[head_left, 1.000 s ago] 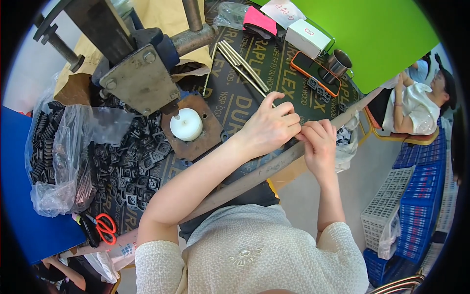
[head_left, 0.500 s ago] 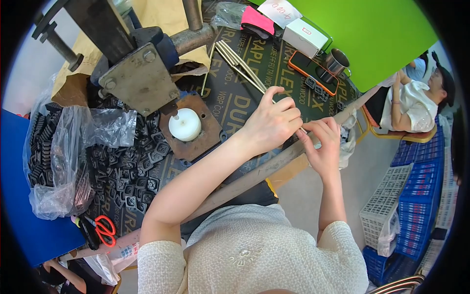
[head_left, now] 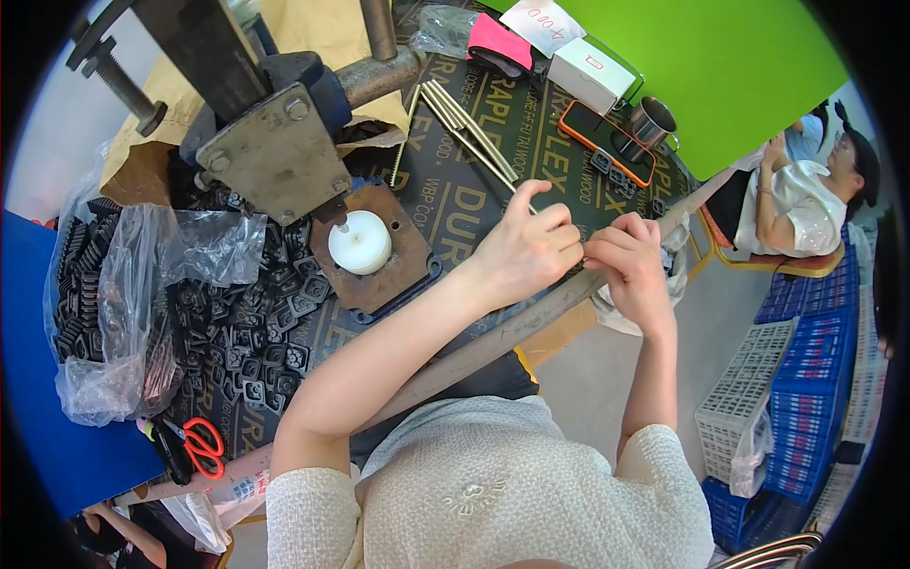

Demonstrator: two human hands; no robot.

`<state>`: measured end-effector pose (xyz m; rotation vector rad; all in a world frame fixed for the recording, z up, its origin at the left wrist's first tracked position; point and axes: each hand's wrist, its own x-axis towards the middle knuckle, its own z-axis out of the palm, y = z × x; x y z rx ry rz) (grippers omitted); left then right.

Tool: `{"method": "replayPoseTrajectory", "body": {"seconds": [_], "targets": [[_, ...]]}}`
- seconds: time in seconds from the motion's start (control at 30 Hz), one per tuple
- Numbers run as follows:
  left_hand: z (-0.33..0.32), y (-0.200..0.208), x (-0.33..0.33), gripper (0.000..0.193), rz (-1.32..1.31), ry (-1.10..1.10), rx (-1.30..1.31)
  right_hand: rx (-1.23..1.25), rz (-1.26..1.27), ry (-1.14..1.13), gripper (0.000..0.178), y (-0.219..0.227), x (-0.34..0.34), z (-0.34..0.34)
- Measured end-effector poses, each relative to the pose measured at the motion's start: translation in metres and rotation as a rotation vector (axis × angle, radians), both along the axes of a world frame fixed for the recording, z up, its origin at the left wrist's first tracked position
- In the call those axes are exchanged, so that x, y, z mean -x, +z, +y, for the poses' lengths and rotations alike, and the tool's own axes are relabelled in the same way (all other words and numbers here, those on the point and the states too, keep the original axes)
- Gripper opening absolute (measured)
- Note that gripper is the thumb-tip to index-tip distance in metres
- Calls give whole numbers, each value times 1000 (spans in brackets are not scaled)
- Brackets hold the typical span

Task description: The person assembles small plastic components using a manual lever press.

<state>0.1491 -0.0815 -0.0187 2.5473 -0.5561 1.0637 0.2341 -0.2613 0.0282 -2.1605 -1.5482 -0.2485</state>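
The slim brass-coloured rods (head_left: pixel 453 111) are located on the printed dark board (head_left: pixel 438 175), above and left of the left hand (head_left: pixel 528 248), their long axes directed diagonally toward it; the right hand (head_left: pixel 633 264) is positioned farther off. Both hands are held curled, fingertips close together; whether anything is gripped cannot be told

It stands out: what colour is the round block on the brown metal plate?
White round block, best seen in head view.
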Motion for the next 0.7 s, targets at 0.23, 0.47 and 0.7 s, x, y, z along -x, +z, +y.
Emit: {"method": "replayPoseTrajectory", "body": {"seconds": [0.23,0.47,0.7], "targets": [[-14,-17,12,8,78,112,-222,-150,277,-186,13,37,-3,5],[1,30,108,23,277,123,-74,-64,479,319,16,24,52,122],[110,94,216,23,825,703,247,-100,332,335,20,7,73,179]]}}
